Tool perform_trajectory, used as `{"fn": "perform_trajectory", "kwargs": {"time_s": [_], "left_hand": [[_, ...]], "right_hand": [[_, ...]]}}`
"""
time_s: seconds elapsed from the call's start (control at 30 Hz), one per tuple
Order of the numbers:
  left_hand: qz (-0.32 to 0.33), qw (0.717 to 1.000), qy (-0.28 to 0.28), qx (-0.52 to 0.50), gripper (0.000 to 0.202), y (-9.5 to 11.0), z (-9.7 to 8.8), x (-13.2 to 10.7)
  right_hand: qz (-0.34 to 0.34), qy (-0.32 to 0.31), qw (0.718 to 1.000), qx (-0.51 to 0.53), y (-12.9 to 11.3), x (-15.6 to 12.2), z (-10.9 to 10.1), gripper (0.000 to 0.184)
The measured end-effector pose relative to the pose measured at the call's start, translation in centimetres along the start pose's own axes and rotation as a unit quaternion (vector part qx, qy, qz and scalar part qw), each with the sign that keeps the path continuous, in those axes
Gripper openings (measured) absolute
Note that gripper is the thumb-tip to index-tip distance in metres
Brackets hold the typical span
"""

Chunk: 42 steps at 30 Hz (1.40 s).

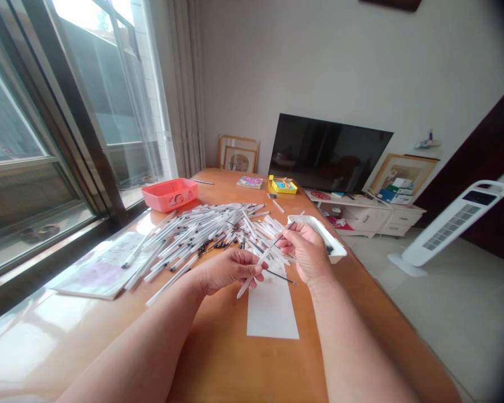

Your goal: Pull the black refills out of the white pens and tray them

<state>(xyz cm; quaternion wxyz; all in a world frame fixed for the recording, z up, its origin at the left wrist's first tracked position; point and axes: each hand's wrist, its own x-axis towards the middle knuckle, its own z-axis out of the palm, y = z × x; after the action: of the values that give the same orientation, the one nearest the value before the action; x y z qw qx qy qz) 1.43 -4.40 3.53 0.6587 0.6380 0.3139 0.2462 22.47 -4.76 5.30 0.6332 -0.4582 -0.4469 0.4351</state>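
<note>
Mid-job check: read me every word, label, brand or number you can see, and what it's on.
None can be read for certain.
Notebook: dark marks like writing on the cover, too blurred to read.
Booklet: print on a pink and purple cover, too small to read.
Red box: printed picture, no legible words.
Yellow box: too small to tell.
Held tube: no marking can be made out.
</note>
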Motion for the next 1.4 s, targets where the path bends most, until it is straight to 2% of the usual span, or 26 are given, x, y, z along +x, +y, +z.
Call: {"fn": "perform_trajectory", "kwargs": {"time_s": [0.23, 0.43, 0.5, 0.6, 0.67, 0.77, 0.83, 0.97, 1.03, 1.13, 1.23, 1.3, 1.4], "left_hand": [[0.004, 1.0, 0.007, -0.007, 0.031, 0.1, 0.1, -0.1], [0.0, 1.0, 0.011, -0.013, 0.033, 0.0, 0.0, 0.0], [0.001, 1.0, 0.016, -0.011, 0.033, -0.1, -0.1, 0.1], [0.001, 1.0, 0.022, -0.009, 0.034, -0.3, -0.2, 0.2], [-0.002, 1.0, 0.025, -0.013, 0.034, -0.5, -0.4, 0.2], [-0.002, 0.999, 0.032, -0.025, 0.034, -0.7, -0.5, 0.3], [-0.002, 0.999, 0.04, -0.035, 0.034, -0.7, -0.5, 0.3], [-0.005, 0.995, 0.067, -0.069, 0.033, -0.7, -0.5, 0.5], [0.005, 0.992, 0.09, -0.093, 0.031, -0.6, -0.5, 0.5], [0.035, 0.983, 0.129, -0.125, 0.027, -0.5, -0.6, 0.7], [0.059, 0.977, 0.152, -0.139, 0.029, -0.5, -0.7, 0.7], [0.059, 0.973, 0.171, -0.144, 0.031, -0.5, -0.8, 0.7], [0.053, 0.971, 0.177, -0.148, 0.034, -0.5, -0.9, 0.7]], "right_hand": [[0.032, -0.073, 0.996, -0.029, 0.2, -0.2, 0.3, 0.022], [0.047, -0.124, 0.986, -0.097, 0.0, -0.4, -0.2, 0.022], [0.051, -0.099, 0.988, -0.109, 0.0, 0.0, -0.8, 0.026], [0.047, -0.009, 0.987, -0.156, 0.6, 1.0, -2.1, 0.026], [0.038, 0.038, 0.973, -0.225, 1.2, 1.6, -3.0, 0.023], [0.038, 0.049, 0.946, -0.317, 2.2, 2.3, -3.8, 0.021], [0.042, 0.031, 0.939, -0.341, 2.4, 2.3, -3.8, 0.021], [0.047, -0.043, 0.947, -0.315, 1.6, 1.2, -2.3, 0.021], [0.059, -0.096, 0.945, -0.306, 0.9, 0.2, -1.2, 0.025], [0.089, -0.201, 0.927, -0.303, 0.4, -1.1, 0.2, 0.034], [0.076, -0.277, 0.924, -0.251, 0.9, -1.7, 1.3, 0.034], [0.054, -0.301, 0.928, -0.211, 1.4, -1.9, 1.9, 0.032], [0.03, -0.299, 0.934, -0.194, 2.0, -1.9, 2.4, 0.029]]}}
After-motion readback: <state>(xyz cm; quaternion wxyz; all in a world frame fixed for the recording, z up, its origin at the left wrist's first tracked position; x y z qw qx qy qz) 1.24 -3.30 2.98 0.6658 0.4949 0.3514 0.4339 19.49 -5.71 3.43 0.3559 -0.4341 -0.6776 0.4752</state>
